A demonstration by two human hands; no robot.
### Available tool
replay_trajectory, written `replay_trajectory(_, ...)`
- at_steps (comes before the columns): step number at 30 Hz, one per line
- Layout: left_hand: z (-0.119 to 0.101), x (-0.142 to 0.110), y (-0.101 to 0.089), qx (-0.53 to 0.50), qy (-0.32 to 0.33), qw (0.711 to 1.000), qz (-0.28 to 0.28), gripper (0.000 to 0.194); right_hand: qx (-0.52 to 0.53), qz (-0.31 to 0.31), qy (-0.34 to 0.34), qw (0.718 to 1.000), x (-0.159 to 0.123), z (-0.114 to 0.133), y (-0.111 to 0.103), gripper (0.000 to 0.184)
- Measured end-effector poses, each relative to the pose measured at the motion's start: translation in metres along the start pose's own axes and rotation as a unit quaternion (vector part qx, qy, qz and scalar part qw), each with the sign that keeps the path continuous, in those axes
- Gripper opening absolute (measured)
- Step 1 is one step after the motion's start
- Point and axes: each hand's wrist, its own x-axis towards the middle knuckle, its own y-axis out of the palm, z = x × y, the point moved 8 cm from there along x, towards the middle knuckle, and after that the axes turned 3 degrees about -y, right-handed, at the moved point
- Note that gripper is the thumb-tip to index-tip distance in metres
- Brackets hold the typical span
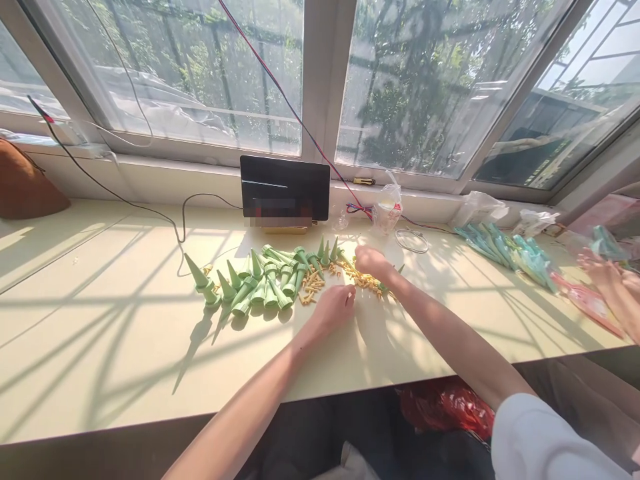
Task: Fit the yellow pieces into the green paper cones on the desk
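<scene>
My left hand [339,307] rests low over the table with its fingers curled together; what they hold, if anything, is hidden. Just beyond it, my right hand [371,260] reaches into a spread of small yellow pegs [367,281], its fingers bunched and mostly out of sight. More yellow pegs [313,287] lie left of my hands. Beside these, a cluster of green plastic cones [270,283] covers the table, many lying over and some standing point up. A few upright green cones [326,252] are close to my right hand.
A black tablet [285,190] stands behind the cones, with a cable. A plastic cup in a bag [387,208] and a coiled wire [412,241] are beyond my right hand. Teal packets [500,250] lie right, near another person's hands [607,273]. A brown bag [27,180] sits left.
</scene>
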Motion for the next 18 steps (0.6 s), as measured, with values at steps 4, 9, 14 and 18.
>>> replay_trajectory(4,0.0,0.0,0.0,-0.001,-0.005,1.0,0.005,0.029,-0.061,0.029,-0.015,0.998,-0.007,0.001,0.005,0.015)
replay_trajectory(9,0.002,0.0,0.001,-0.002,-0.005,1.0,0.004,0.028,-0.093,0.022,-0.053,0.994,-0.011,0.012,-0.001,0.009)
replay_trajectory(14,0.002,0.0,0.004,-0.005,0.001,1.0,0.009,0.027,-0.103,0.035,-0.081,0.991,-0.005,0.024,0.005,0.015)
replay_trajectory(18,0.003,-0.001,0.004,-0.009,0.004,1.0,0.008,0.026,-0.108,0.053,-0.083,0.989,0.008,0.026,0.011,0.016)
